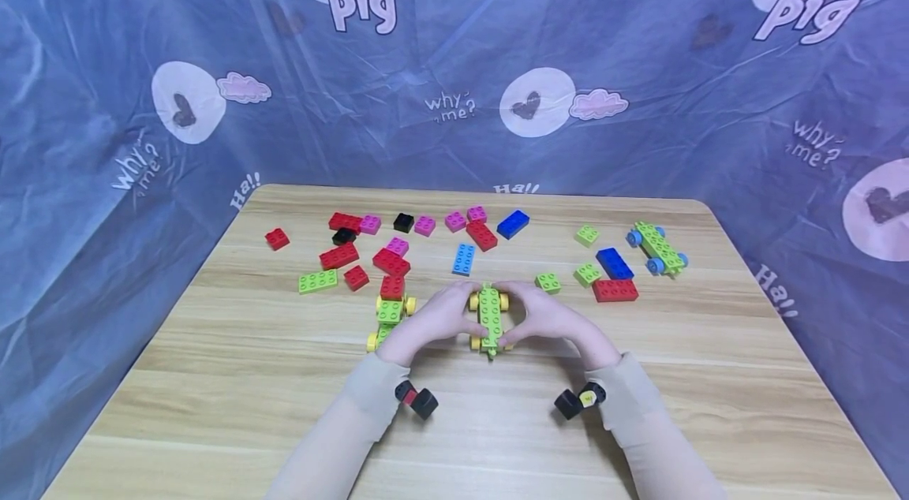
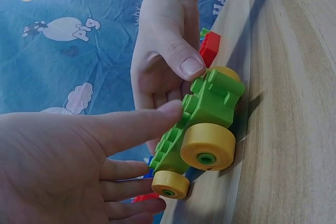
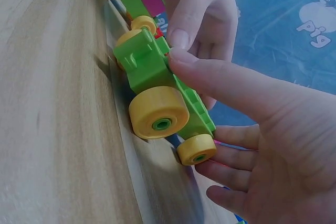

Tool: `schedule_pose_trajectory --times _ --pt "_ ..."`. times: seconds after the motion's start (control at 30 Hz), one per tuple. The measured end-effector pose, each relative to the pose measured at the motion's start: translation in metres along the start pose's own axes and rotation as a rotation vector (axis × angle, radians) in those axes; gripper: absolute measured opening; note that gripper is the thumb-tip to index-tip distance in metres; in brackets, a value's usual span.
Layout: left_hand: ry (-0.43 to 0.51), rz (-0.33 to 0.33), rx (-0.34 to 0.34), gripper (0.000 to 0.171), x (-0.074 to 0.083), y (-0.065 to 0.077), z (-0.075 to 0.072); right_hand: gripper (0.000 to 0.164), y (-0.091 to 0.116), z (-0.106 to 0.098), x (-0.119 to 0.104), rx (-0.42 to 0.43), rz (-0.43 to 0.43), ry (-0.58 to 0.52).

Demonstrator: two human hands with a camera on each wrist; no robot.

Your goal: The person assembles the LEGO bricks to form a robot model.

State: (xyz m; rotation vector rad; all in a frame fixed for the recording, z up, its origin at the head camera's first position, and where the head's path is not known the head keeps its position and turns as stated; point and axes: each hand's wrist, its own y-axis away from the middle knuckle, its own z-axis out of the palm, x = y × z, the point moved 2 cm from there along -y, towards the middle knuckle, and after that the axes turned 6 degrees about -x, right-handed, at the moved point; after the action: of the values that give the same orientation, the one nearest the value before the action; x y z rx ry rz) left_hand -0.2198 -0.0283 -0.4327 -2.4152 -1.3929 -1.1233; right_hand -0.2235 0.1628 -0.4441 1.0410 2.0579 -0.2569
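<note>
A green toy car base (image 1: pixel 490 317) with studs on top and yellow wheels stands on the table between both hands. My left hand (image 1: pixel 449 312) holds it from the left; in the left wrist view its thumb (image 2: pixel 169 109) touches the studs and its fingers reach the far yellow wheel (image 2: pixel 170 184). From the right, my right hand (image 1: pixel 543 314) grips the same base, its thumb (image 3: pixel 184 57) on the near end and fingers beside the far wheel (image 3: pixel 197 149). Just left stands a second green car (image 1: pixel 389 312) with yellow wheels, partly hidden by the left wrist.
Red bricks (image 1: pixel 339 255), pink bricks (image 1: pixel 424 225) and black bricks (image 1: pixel 403 222) lie behind the hands. A light blue brick (image 1: pixel 464 259) is nearby. On the right are green bricks (image 1: pixel 548 282), a dark blue brick (image 1: pixel 615 263) and a green car base with blue wheels (image 1: pixel 657 249).
</note>
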Motion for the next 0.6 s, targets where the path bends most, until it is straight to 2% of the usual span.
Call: schedule_pose_trajectory --times 0.27,0.6 --pt "-0.028 0.011 -0.041 0.099 -0.0018 -0.0007 0.0007 0.096 -0.0008 0.0007 -0.0001 -0.002 -0.02 0.008" --pt "-0.03 0.004 -0.063 0.105 -0.0036 -0.0015 0.0032 0.097 -0.0008 0.0004 0.0014 -0.007 -0.026 0.021"
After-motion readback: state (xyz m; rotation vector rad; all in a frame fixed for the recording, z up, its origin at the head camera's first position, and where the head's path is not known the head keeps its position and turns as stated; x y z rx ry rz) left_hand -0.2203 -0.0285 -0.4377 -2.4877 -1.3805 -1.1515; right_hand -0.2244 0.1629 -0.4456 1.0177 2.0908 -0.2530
